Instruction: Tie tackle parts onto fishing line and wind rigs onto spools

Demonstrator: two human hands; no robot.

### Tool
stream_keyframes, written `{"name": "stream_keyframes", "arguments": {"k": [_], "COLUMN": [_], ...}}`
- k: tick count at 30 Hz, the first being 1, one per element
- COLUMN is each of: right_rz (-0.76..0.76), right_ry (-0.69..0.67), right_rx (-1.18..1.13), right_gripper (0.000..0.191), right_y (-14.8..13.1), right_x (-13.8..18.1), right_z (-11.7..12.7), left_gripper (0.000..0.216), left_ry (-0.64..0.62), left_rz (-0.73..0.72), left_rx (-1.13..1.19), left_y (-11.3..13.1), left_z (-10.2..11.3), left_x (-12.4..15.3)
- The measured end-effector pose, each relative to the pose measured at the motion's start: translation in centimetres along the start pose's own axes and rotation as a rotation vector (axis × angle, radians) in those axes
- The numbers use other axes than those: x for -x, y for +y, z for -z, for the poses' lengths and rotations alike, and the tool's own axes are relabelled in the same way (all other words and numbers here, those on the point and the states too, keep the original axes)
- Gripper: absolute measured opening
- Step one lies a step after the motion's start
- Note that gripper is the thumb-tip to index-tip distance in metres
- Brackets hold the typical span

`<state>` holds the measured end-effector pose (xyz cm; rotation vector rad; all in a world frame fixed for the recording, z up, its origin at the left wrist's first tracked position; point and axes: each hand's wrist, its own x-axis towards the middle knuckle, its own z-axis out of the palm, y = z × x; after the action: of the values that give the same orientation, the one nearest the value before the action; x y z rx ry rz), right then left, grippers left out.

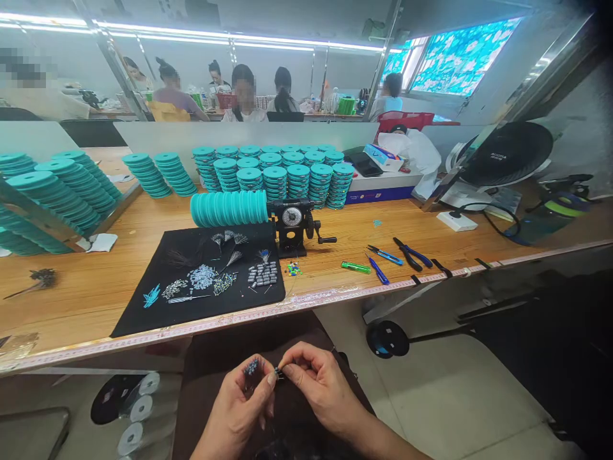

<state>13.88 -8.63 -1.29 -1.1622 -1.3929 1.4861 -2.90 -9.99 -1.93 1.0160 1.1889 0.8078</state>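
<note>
Meeting in front of the table [325,300], above dark brown cloth [205,364], the left hand [239,404] and right hand [324,386] pinch a small dark piece [278,374] between their fingers. The left hand's curled fingers also carry a bluish cluster [251,367]. Beyond, small parts [202,277] lie piled on a black mat [148,275], near a hand-cranked device [291,223].

Parts [202,277] on mat [148,319], spools [297,182] behind winder [291,220]

Dark piece [278,373], pinched, bluish cluster [251,367], held
</note>
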Motion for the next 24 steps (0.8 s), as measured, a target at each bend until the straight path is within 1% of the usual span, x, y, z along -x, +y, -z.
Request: {"name": "stream_keyframes", "arguments": {"k": [4,10,18,24], "right_rz": [-0.010,-0.006,-0.040,-0.009], "right_ry": [0.007,0.018,0.001,0.002], "right_rx": [-0.007,-0.026,-0.108,-0.079], "right_gripper": [0.017,0.021,0.025,0.022], "right_y": [0.1,0.4,0.8,1.0], "right_x": [-0.2,-0.4,-0.3,-0.3], "right_z": [0.0,0.1,-0.3,-0.1], "left_gripper": [0.041,0.041,0.043,0.041], "left_ry": [0.003,0.019,-0.025,-0.060], "left_rz": [0.050,0.053,0.069,0.090], "left_rx": [0.110,0.120,0.199,0.321], "left_y": [-0.5,-0.6,-1.4,-1.8], "left_z": [-0.1,-0.2,-0.1,-0.3], "left_x": [-0.1,-0.1,-0.6,-0.6]}}
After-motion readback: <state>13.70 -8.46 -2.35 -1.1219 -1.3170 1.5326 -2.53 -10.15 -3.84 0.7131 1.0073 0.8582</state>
